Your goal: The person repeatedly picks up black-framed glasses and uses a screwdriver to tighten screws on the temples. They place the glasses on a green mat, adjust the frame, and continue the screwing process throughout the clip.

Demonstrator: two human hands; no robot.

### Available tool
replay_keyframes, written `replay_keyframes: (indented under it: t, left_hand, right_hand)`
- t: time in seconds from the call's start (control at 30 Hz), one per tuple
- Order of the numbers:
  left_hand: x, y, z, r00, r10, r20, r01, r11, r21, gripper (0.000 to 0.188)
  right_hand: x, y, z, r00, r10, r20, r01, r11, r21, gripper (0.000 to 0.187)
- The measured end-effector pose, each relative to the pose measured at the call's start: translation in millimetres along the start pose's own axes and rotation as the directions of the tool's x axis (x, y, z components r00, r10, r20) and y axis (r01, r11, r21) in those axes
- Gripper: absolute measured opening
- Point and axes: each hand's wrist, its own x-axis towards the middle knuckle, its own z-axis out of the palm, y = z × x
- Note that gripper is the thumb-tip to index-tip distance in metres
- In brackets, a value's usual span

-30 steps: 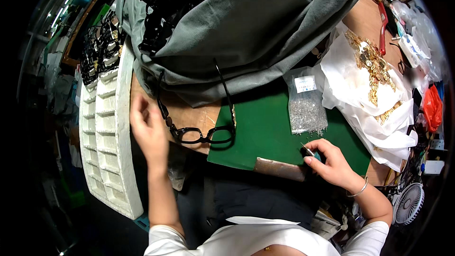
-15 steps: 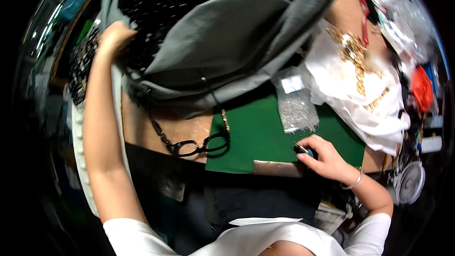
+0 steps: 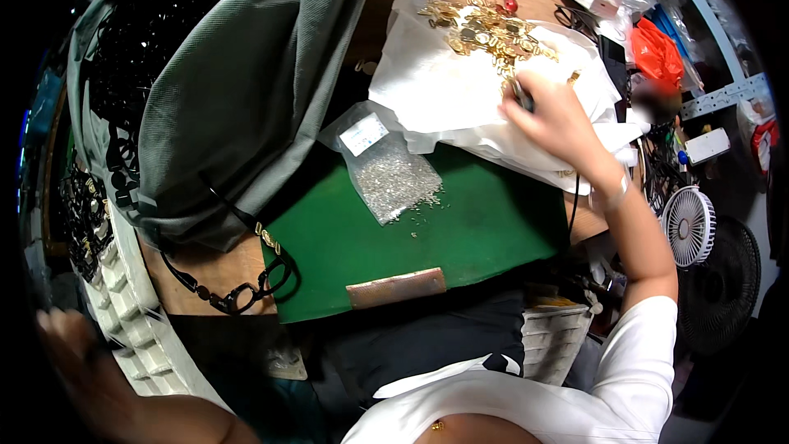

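Observation:
My right hand (image 3: 559, 122) is closed round a small dark metal tool (image 3: 521, 94); its kind I cannot make out. The tool sits at the lower edge of a heap of small gold metal pieces (image 3: 485, 31) on white wrapping (image 3: 427, 99). At the far left, my left hand (image 3: 70, 341) is smeared by motion beside a white ridged tray (image 3: 136, 312). Black glasses frames (image 3: 238, 300) with a gold piece on one temple lie across the left edge of a green mat (image 3: 329, 255). A clear bag of tiny silvery screw-like parts (image 3: 394, 185) lies open on that mat.
Grey cloth (image 3: 238, 82) with many black frames (image 3: 156, 25) beneath it covers the back left. A metal strip (image 3: 394, 288) lies along the mat's front edge. Right of the table are a small white fan (image 3: 689, 226), a red plastic bag (image 3: 655, 51) and cables.
My left hand has let go of the grey cloth and moved down to the far left. My right hand, with the tool, has moved from the mat's front to the gold pieces. The view has turned right.

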Motion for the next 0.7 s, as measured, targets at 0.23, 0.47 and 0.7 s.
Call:
replay_keyframes:
  t: [0.23, 0.47, 0.7]
  left_hand:
    - [-129, 4, 95, 0.817, -0.426, 0.39, 0.567, 0.464, -0.681, 0.032]
    - [-175, -9, 156, 0.777, -0.385, 0.498, 0.584, 0.736, -0.343, 0.023]
    - [-182, -4, 141, 0.734, -0.353, 0.579, 0.637, 0.653, -0.409, 0.035]
  right_hand:
    - [17, 30, 13, 0.974, -0.221, 0.057, 0.228, 0.943, -0.241, 0.014]
    - [102, 62, 1, 0.989, -0.082, -0.121, 0.053, 0.974, -0.222, 0.019]
    - [118, 42, 14, 0.999, 0.033, 0.002, -0.029, 0.921, -0.388, 0.018]
